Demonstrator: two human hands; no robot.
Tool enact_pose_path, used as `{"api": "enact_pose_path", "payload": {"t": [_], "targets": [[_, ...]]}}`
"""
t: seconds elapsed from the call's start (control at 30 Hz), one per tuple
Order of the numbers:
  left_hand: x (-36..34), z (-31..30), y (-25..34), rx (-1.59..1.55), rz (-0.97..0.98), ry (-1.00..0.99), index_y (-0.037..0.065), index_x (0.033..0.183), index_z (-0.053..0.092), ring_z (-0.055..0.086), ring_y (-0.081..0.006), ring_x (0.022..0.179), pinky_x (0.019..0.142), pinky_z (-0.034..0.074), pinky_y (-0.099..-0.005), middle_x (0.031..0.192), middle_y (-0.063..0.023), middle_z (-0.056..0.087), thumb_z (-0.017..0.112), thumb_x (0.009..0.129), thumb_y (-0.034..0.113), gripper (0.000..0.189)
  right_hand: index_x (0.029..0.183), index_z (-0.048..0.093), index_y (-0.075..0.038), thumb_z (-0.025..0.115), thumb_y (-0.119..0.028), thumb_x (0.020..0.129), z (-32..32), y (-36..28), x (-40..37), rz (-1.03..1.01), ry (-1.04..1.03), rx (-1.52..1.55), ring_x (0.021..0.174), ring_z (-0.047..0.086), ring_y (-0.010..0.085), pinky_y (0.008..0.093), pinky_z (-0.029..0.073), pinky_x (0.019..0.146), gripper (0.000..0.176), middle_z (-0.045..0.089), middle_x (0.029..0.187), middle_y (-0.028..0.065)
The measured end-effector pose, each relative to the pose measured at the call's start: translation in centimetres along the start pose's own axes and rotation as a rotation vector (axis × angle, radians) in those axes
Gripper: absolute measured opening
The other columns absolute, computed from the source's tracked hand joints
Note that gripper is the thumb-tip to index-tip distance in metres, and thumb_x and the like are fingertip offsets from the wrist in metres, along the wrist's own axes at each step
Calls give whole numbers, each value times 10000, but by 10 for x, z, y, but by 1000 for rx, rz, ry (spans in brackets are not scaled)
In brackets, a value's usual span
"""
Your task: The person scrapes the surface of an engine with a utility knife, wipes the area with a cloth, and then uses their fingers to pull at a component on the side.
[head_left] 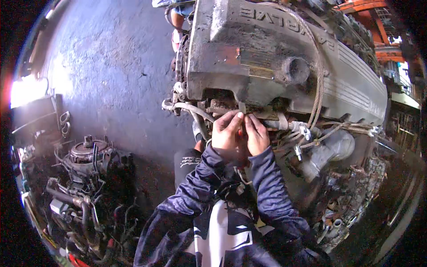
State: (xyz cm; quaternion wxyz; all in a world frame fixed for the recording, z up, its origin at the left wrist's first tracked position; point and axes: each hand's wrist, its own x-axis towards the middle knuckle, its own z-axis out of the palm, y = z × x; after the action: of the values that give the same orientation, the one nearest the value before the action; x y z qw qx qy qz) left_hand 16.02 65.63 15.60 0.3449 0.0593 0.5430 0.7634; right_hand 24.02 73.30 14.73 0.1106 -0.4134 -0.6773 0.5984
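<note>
Just below the front edge of a grimy grey engine cover [222, 80] with raised lettering, my two hands meet with fingertips close together. My left hand [226, 132] is closed in a pinch, its thumb pointing up toward the engine. Beside it my right hand [258, 135] is also closed, thumb and fingers pressed together. A small pale strip [242, 107] stands up at the fingertips against the engine. What the fingers grip is too small and covered to make out. A bit of red shows between the hands.
A rope [319, 66] loops over the cover and runs along its lower side. Another engine [86, 191] stands at lower left on the dark floor. Greasy metal parts [351, 204] lie at lower right. Part of another person [177, 21] shows behind the engine's left end.
</note>
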Motion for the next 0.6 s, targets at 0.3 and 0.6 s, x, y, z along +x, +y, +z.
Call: {"api": "enact_pose_path", "payload": {"t": [0.3,0.6], "targets": [[1,4,-10,-128,-198,84,-37,912,630,505,-80,752,675,396,-207,802,-15,595,584,878,161,206,931,582,31,505,-217,902,7,-2,-4,-43,98,-212,707,594,239,323,449,652,261,616,799,172],[5,10,-14,-194,-157,154,-19,790,597,431,-33,625,530,353,-210,672,40,542,553,897,198,245,947,599,36,507,-215,894,10,-13,0,-71,154,-343,745,609,350,369,464,651,273,620,841,223]]}}
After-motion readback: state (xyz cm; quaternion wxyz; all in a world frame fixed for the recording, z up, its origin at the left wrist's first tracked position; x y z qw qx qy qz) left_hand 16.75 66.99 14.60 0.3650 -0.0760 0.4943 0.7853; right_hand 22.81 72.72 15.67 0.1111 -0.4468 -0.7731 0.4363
